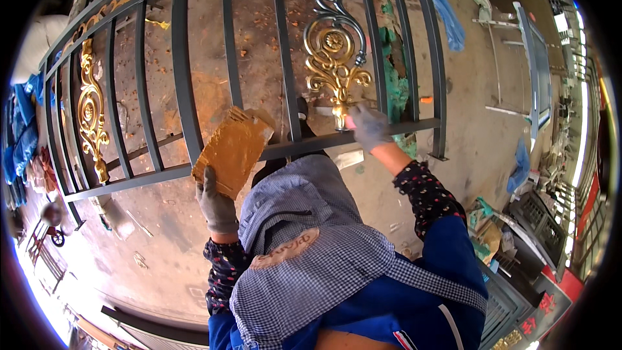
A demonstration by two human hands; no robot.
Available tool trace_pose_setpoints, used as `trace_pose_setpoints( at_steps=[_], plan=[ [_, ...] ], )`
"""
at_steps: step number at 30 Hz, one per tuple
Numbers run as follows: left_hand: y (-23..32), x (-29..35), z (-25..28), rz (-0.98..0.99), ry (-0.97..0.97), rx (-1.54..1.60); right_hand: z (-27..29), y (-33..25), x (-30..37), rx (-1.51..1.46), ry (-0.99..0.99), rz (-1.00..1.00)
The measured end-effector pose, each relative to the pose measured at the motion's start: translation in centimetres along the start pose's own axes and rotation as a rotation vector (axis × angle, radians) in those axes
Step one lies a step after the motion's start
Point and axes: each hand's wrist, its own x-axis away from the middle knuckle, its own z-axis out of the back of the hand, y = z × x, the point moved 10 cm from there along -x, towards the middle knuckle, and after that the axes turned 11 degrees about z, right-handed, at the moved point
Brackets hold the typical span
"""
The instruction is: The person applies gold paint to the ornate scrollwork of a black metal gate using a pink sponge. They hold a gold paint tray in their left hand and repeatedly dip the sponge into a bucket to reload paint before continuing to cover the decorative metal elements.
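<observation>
Ornament (333, 42), upper centre of the frame, set between two bars of a dark grey railing (183, 65). Its long axis runs nearly upright in the frame, its foot close to the lower rail. The right hand (371, 128), gloved, is the nearer of the two: it lies just right of the foot, so that nearly all of the ornament extends upward and slightly left from it. Contact between hand and foot cannot be told with certainty. The right fingers are curled inward; a small pink patch shows at their tips, but whether they pinch anything is not clear.

The ornament is an openwork scroll with a rosette at its middle. Its lower part and rosette are bright gold; the upper stem and outer right curl are silvery dark grey.

Left of centre, the left hand (216, 204), also gloved, grips the lower edge of a board (234, 152), thumb laid over its face. The board is tilted, its surface coated ochre-gold. Farther left, a second ornament (91, 110) of similar form appears gold along its visible length. Green patches (395, 58) show behind the bars at upper right of centre; a checked apron (324, 266) fills the lower centre.
</observation>
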Motion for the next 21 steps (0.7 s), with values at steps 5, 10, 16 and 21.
trace_pose_setpoints(
  at_steps=[5, 10, 16, 21],
  plan=[
    [-0.2, -0.5, -1.3, 0.014, 0.008, -0.020, -2.3, -5.2, -1.7, -0.027, 0.082, 0.152],
    [0.1, -0.2, -2.7, 0.031, -0.064, -0.052, -2.5, 0.8, 2.0, -0.127, 0.201, -0.063],
    [-0.2, -0.5, -3.3, 0.032, -0.077, -0.107, -1.0, 2.3, 4.3, -0.367, 0.377, -0.154],
    [0.0, -0.9, -4.7, 0.023, -0.091, -0.176, -3.9, 1.8, 3.4, -0.391, 0.309, -0.139]
  ],
)
